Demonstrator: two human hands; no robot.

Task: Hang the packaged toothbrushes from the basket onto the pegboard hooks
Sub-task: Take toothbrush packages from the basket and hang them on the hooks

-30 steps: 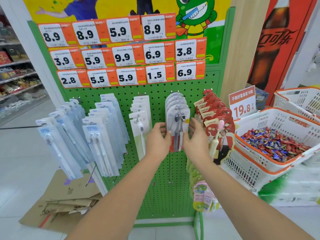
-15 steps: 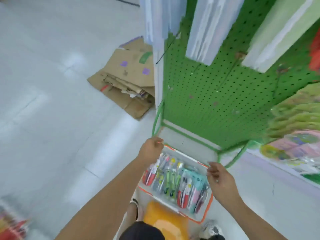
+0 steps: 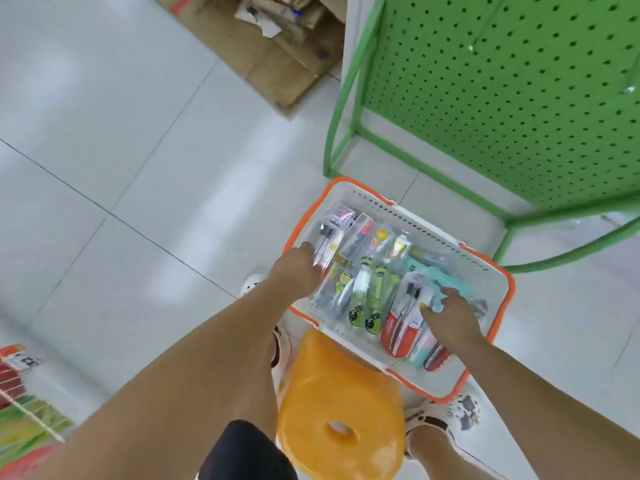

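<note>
A white basket with an orange rim point(image 3: 360, 184) sits on an orange stool point(image 3: 332, 393) below me, filled with several packaged toothbrushes. My left hand point(image 3: 298, 271) is at the basket's left side, fingers curled on a clear pack holding a red and black toothbrush point(image 3: 327, 245). At the right side, my right hand point(image 3: 450, 317) lies with fingers spread over a teal pack point(image 3: 446, 282) and a red pack point(image 3: 398, 330). Green cartoon packs point(image 3: 374, 289) lie between my hands. The bare lower part of the green pegboard point(image 3: 502, 98) rises at top right.
The pegboard's green tube frame point(image 3: 346, 98) stands on the tiled floor just behind the basket. Flattened cardboard point(image 3: 277, 46) lies at the top. My shoes point(image 3: 460, 410) flank the stool. Coloured goods show at the bottom left edge point(image 3: 20, 410).
My view dropped from the pegboard display to the basket. Both hands left the hung pack, came down and now reach in among the packs.
</note>
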